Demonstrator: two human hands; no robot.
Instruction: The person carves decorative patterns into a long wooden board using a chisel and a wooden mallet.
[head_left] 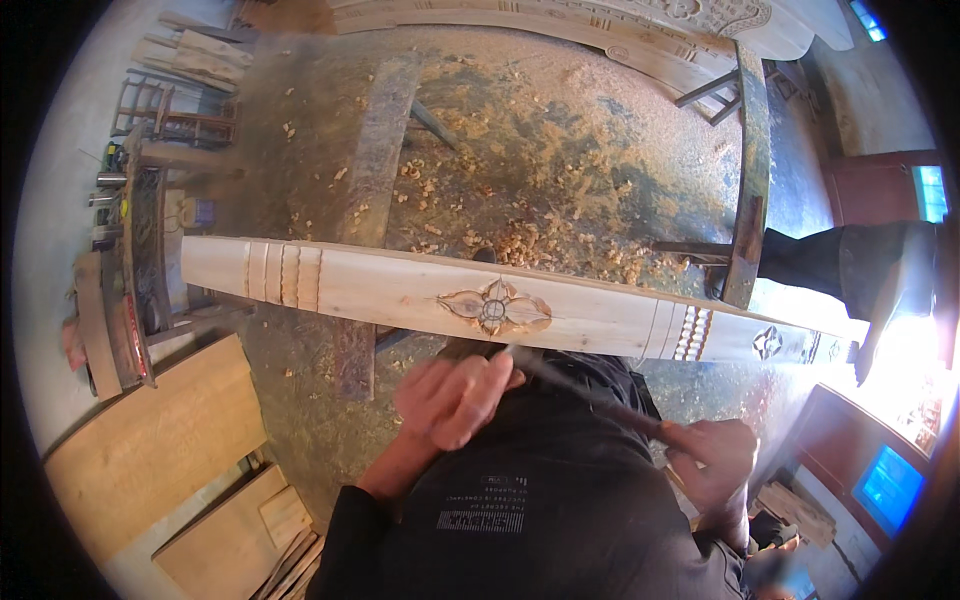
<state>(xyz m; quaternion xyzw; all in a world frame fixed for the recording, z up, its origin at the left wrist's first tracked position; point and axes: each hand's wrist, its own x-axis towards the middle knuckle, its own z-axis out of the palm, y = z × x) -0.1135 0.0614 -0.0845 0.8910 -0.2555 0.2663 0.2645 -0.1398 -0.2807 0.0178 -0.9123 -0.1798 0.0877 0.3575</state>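
A long pale carved board [590,312] stretches across in front of me, with a flower relief [493,308] at its middle and grooved and beaded bands towards both ends. My right hand [715,460] is wrapped round the handle of a slim dark chisel-like tool [600,403], whose exact kind is unclear. The shaft slants up and left to a bright tip beside my left hand [455,397], just below the board. The fingers of that hand are closed; a small brown bit shows at them, but what they hold is blurred.
Wooden trestles [748,215] stand about the board. Shavings [520,245] litter the floor. Another person's dark-clothed leg [815,258] is at the right. A tool rack [145,220] lines the left wall above plywood sheets [165,435]. More carved boards [560,30] lie at the far side.
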